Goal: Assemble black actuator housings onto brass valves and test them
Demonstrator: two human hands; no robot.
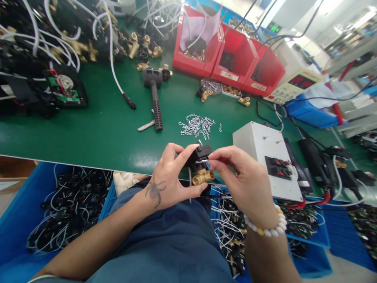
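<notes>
The brass valve (203,178) and black housing (199,153) are gripped by the left hand (168,179) near the surface (118,127); the wire clip (202,161), pinched by the right hand (246,175), is best pushed straight.

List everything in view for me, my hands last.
Bench: one, green, ahead.
Valve: one, brass and black, near edge.
Clips: many, silver, mid-bench, one apart.
Mallet: one, black, left of clips.
Bins: three, red, far side.
Display box: one, cream, beside bins.
Grey box: one, grey, bench right.
Cables: many, white, bench left.
Fittings: many, brass, bench back.
Crates: several, blue, below bench.
Bracelet: one, white and yellow, right wrist.
Left hand: one, gripping valve.
Right hand: one, pinching clip at valve.
</notes>
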